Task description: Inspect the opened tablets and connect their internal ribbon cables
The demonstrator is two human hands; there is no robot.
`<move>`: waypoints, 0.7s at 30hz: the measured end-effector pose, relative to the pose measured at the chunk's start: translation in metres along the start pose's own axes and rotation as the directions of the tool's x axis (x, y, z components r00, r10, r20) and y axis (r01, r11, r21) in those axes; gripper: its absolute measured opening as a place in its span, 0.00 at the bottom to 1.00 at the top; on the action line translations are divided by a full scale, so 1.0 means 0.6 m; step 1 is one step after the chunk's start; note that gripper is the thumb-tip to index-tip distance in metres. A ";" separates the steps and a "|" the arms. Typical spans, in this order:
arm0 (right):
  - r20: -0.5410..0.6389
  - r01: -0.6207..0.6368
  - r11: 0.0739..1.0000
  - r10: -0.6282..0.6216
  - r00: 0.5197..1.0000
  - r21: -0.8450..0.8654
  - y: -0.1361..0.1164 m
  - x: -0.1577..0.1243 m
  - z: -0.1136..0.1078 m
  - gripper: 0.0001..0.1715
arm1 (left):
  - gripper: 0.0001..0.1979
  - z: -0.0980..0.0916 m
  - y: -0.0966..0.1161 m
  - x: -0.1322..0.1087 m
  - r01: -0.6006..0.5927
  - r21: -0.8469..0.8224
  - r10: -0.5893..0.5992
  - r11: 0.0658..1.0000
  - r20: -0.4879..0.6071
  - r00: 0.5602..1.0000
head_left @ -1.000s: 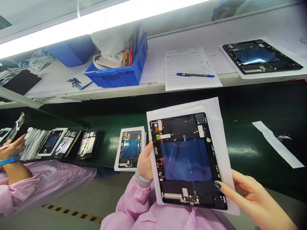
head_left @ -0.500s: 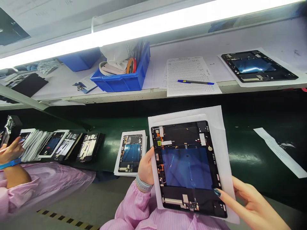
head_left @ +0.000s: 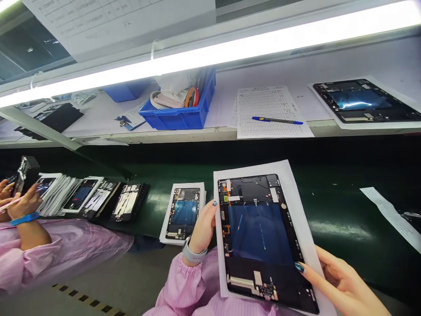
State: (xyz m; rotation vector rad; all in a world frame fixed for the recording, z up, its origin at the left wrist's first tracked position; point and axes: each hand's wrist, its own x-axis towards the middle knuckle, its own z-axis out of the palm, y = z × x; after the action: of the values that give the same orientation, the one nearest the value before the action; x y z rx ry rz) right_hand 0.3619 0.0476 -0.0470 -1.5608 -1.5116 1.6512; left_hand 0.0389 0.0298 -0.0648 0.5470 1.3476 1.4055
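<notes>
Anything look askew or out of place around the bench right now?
One mild oddity: a creased paper strip lies slantwise on the green bench at the view's right, apart from the form on the shelf, so it looks stray. The opened tablet shows no obvious damage.

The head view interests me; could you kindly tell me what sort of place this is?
Probably an electronics workshop or factory: the left hand and right hand hold an opened tablet-like device, more opened devices sit along the green bench, with a printed form on the shelf.
</notes>
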 end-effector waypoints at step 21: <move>0.320 -0.041 0.992 0.000 0.948 0.121 0.048 0.093 0.083 0.32 | 0.23 -0.099 -0.067 0.083 -0.156 0.339 0.168 0.928 -0.006 0.986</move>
State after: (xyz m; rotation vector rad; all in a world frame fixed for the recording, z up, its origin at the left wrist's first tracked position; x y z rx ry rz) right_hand 0.3125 0.0648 -0.1074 -1.2930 -1.5101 2.0480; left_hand -0.0146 0.0408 -0.1332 0.8812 1.6156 1.3253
